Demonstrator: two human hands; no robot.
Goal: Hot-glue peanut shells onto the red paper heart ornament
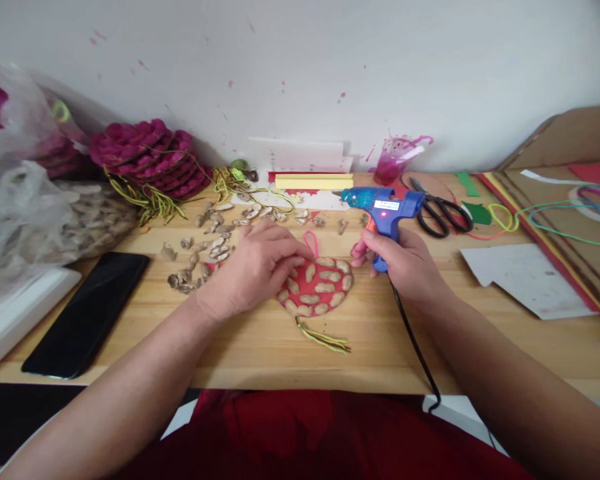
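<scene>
A blue hot glue gun (387, 210) with a lit red light is gripped in my right hand (405, 260), fingers curled round its handle and orange trigger. Its nozzle points left, above the table. My left hand (265, 260) bends over the upper left of a round red disc (307, 285), thumb and fingers closed on a peanut shell (294, 273) at its edge; the fingers partly hide it. Several other peanut shells (324, 288) lie spread over the disc. A pink loop (311, 244) stands at its top, and a yellow-green yarn tassel (325, 339) hangs from its bottom.
Loose shell halves (220, 248) lie beyond my left hand. Black scissors (440, 210) and a purple-stained cup (393, 163) are behind the glue gun. A phone (87, 313) and stacked magenta pieces (150, 157) are left; cardboard (570, 220) is right. A black cord (415, 340) crosses the table edge.
</scene>
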